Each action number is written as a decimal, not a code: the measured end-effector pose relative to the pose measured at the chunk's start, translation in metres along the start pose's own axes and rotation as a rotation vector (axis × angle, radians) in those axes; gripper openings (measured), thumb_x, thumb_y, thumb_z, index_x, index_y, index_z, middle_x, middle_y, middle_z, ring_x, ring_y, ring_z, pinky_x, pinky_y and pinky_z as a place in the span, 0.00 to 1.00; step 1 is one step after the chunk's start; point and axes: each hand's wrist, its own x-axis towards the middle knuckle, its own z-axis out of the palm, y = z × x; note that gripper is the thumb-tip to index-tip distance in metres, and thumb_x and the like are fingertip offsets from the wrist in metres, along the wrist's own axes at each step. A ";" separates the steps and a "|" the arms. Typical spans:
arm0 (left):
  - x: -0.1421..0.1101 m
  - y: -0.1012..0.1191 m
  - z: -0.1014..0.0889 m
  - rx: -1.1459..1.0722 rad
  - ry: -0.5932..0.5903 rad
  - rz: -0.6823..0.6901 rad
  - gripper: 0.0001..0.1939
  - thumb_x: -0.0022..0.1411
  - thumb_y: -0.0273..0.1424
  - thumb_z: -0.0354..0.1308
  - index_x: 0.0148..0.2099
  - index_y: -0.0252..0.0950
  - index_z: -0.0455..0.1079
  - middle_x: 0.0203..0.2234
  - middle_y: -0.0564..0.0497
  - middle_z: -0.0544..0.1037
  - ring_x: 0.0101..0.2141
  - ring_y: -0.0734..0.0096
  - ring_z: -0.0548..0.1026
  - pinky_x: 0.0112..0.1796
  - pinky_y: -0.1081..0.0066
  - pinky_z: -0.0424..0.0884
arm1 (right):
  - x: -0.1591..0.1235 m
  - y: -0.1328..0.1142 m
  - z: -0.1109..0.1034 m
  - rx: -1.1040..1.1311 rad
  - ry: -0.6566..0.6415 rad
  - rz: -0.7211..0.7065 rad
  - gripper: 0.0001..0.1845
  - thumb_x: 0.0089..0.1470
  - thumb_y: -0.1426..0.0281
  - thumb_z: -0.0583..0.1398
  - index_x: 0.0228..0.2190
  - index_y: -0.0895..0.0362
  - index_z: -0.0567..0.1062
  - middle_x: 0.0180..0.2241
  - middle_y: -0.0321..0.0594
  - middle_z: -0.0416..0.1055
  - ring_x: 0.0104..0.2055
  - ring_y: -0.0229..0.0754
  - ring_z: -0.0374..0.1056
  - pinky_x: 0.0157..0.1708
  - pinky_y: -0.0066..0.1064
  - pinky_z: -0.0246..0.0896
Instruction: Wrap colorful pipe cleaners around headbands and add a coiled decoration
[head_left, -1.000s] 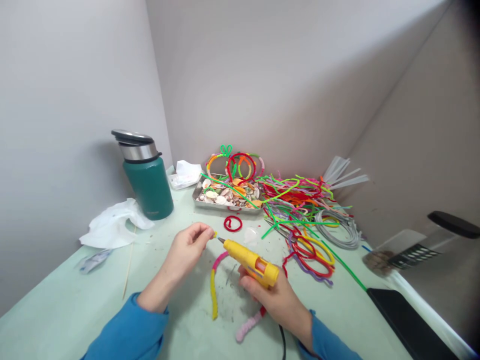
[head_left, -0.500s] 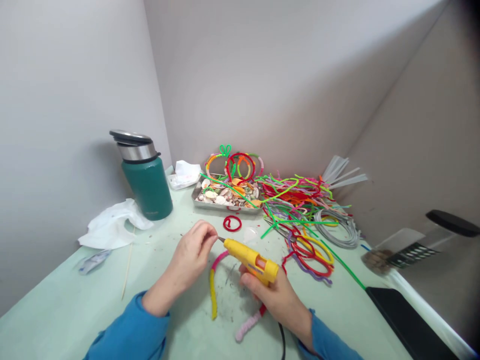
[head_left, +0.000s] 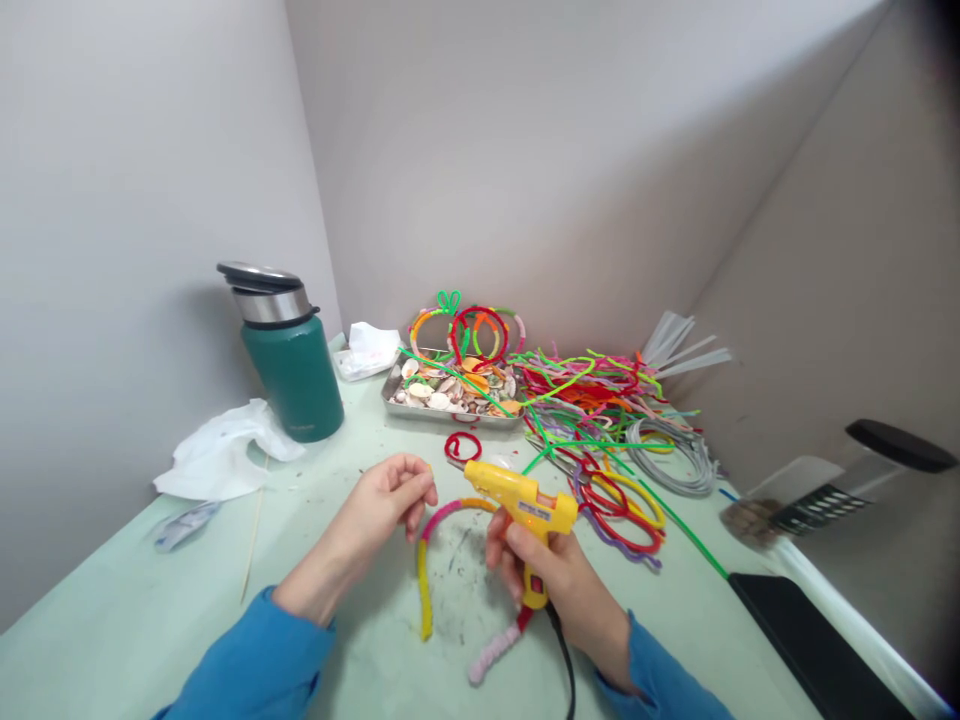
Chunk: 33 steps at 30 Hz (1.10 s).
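My right hand (head_left: pixel 559 575) is wrapped round a yellow hot glue gun (head_left: pixel 517 492), its nozzle pointing left and its black cord hanging down. My left hand (head_left: pixel 394 505) is just left of the nozzle, fingers curled and thumb pressed in. Whatever it may hold is hidden or too small to make out. Below both hands lies a curved headband wrapped in coloured pipe cleaner (head_left: pixel 424 585), yellow, pink and orange on the left and pale pink at its lower right end. A red pipe-cleaner spiral (head_left: pixel 463 446) lies flat behind the nozzle.
At the back stands a metal tray (head_left: pixel 450 415) of shells with finished headbands (head_left: pixel 480 335) behind it. A heap of pipe cleaners (head_left: pixel 592 385), scissors (head_left: pixel 622 510) and a wire coil (head_left: pixel 679 455) lie right. A green bottle (head_left: pixel 294 375) and crumpled tissue (head_left: pixel 217 460) stand left.
The glue gun has moved right and turned more upright, showing its handle. The nozzle has drawn away from my left hand, whose fingers have rolled inward.
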 end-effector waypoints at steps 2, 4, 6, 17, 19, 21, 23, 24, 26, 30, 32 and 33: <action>-0.001 0.000 0.002 -0.120 -0.045 -0.029 0.13 0.52 0.36 0.59 0.38 0.34 0.65 0.21 0.56 0.71 0.15 0.83 0.61 0.18 0.77 0.60 | 0.000 0.001 0.000 -0.027 -0.015 0.012 0.18 0.52 0.57 0.57 0.33 0.61 0.69 0.25 0.38 0.69 0.17 0.28 0.57 0.17 0.22 0.51; -0.002 0.001 0.003 -0.217 -0.084 -0.046 0.17 0.51 0.34 0.61 0.43 0.33 0.66 0.23 0.56 0.71 0.15 0.84 0.62 0.18 0.78 0.61 | 0.000 0.002 0.000 -0.042 -0.040 0.016 0.18 0.52 0.57 0.57 0.33 0.61 0.69 0.25 0.38 0.69 0.17 0.28 0.57 0.17 0.21 0.51; -0.002 0.001 0.004 -0.268 -0.094 -0.044 0.15 0.52 0.33 0.60 0.42 0.33 0.67 0.23 0.55 0.72 0.15 0.85 0.62 0.18 0.79 0.62 | 0.000 0.002 0.001 -0.027 -0.072 0.021 0.18 0.52 0.57 0.57 0.34 0.61 0.69 0.25 0.38 0.69 0.17 0.28 0.57 0.16 0.21 0.52; 0.002 0.003 -0.007 -0.150 0.145 0.050 0.22 0.50 0.33 0.62 0.47 0.33 0.64 0.25 0.52 0.76 0.17 0.81 0.67 0.22 0.76 0.66 | 0.000 -0.002 0.002 0.202 -0.083 0.034 0.22 0.52 0.53 0.54 0.36 0.60 0.69 0.25 0.38 0.68 0.15 0.29 0.56 0.14 0.22 0.55; 0.003 0.005 -0.011 -0.118 0.260 0.081 0.19 0.49 0.35 0.61 0.43 0.32 0.65 0.26 0.51 0.76 0.18 0.81 0.67 0.23 0.75 0.66 | 0.000 -0.002 0.001 0.225 -0.050 0.020 0.21 0.53 0.53 0.54 0.35 0.60 0.68 0.25 0.38 0.68 0.15 0.29 0.56 0.14 0.22 0.55; 0.004 0.007 -0.015 -0.067 0.314 0.066 0.15 0.50 0.37 0.60 0.36 0.31 0.66 0.22 0.52 0.75 0.17 0.80 0.67 0.23 0.75 0.66 | 0.001 -0.001 0.001 0.223 -0.029 0.024 0.20 0.53 0.54 0.55 0.35 0.60 0.68 0.25 0.37 0.67 0.16 0.29 0.56 0.14 0.22 0.56; 0.005 0.007 -0.019 0.049 0.347 0.047 0.14 0.51 0.40 0.58 0.30 0.33 0.65 0.16 0.54 0.72 0.15 0.78 0.67 0.22 0.74 0.65 | 0.001 -0.001 0.001 0.205 -0.010 0.032 0.20 0.53 0.55 0.55 0.35 0.60 0.68 0.26 0.37 0.67 0.16 0.28 0.56 0.15 0.22 0.56; 0.005 0.007 -0.021 0.135 0.378 0.053 0.14 0.52 0.41 0.57 0.29 0.34 0.65 0.14 0.55 0.71 0.14 0.77 0.66 0.20 0.74 0.63 | 0.001 -0.001 0.001 0.195 -0.003 0.032 0.20 0.53 0.55 0.55 0.35 0.60 0.69 0.26 0.38 0.67 0.16 0.28 0.57 0.15 0.22 0.56; 0.005 0.008 -0.028 0.363 0.467 0.092 0.15 0.55 0.43 0.52 0.26 0.36 0.63 0.13 0.56 0.70 0.12 0.76 0.63 0.19 0.74 0.59 | 0.002 -0.001 0.001 0.179 0.006 0.028 0.20 0.52 0.55 0.55 0.35 0.60 0.69 0.26 0.38 0.67 0.16 0.28 0.57 0.15 0.22 0.56; 0.003 0.013 -0.043 0.978 0.644 0.169 0.20 0.61 0.41 0.41 0.21 0.38 0.60 0.14 0.53 0.69 0.18 0.71 0.66 0.23 0.73 0.55 | 0.002 -0.001 0.001 0.171 0.013 0.019 0.20 0.52 0.55 0.55 0.35 0.60 0.69 0.25 0.38 0.68 0.16 0.29 0.56 0.15 0.22 0.56; 0.002 0.016 -0.050 1.218 0.689 0.153 0.21 0.62 0.41 0.40 0.21 0.38 0.61 0.16 0.50 0.70 0.20 0.68 0.67 0.23 0.72 0.52 | 0.001 -0.002 0.001 0.173 0.014 0.017 0.20 0.53 0.55 0.55 0.36 0.60 0.68 0.25 0.38 0.68 0.16 0.29 0.56 0.15 0.22 0.56; 0.002 0.016 -0.053 1.302 0.693 0.128 0.22 0.62 0.42 0.39 0.21 0.38 0.63 0.17 0.48 0.71 0.21 0.66 0.68 0.23 0.71 0.51 | 0.001 -0.002 0.002 0.174 0.014 0.015 0.20 0.53 0.55 0.55 0.36 0.60 0.68 0.25 0.37 0.68 0.16 0.28 0.56 0.15 0.22 0.55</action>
